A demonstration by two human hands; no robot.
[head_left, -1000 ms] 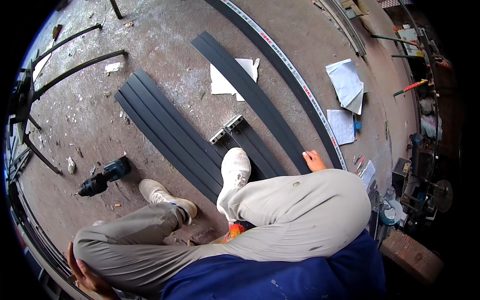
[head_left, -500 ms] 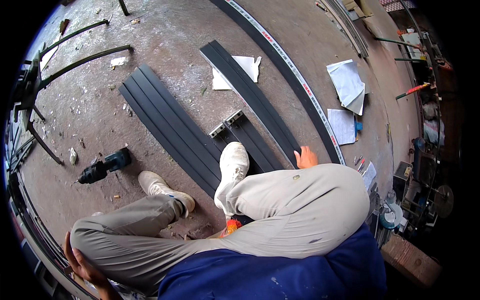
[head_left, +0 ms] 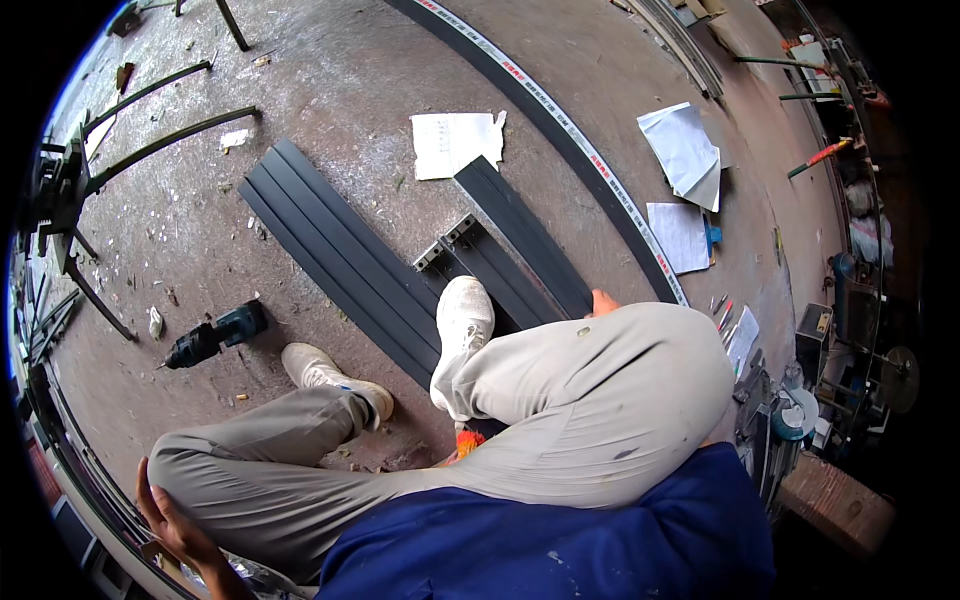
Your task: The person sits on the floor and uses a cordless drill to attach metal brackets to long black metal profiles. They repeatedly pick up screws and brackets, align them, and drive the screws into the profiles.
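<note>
A slim dark strip [head_left: 525, 238] slants between a middle strip [head_left: 510, 285] and a long taped strip [head_left: 550, 132], its near end hidden behind the right knee [head_left: 670, 370]. The right hand [head_left: 603, 303] shows only as a bit of finger beside that end; whether it is clamped on the strip, I cannot tell. The left hand [head_left: 172, 520] is at the left knee [head_left: 175, 455], fingers and thumb apart, nothing visible in it.

The work looks part-way along: metal fittings [head_left: 445, 243] already sit across the middle strip's end, while the slim strip's visible end has none. What is left cannot be told from this view.

The right shoe [head_left: 466, 315] blocks part of the middle strip. Beyond lie a wide grooved panel [head_left: 335, 250], a power drill [head_left: 215, 335] near the left shoe [head_left: 335, 380], and loose papers [head_left: 685, 155] at right on the floor [head_left: 350, 90].
</note>
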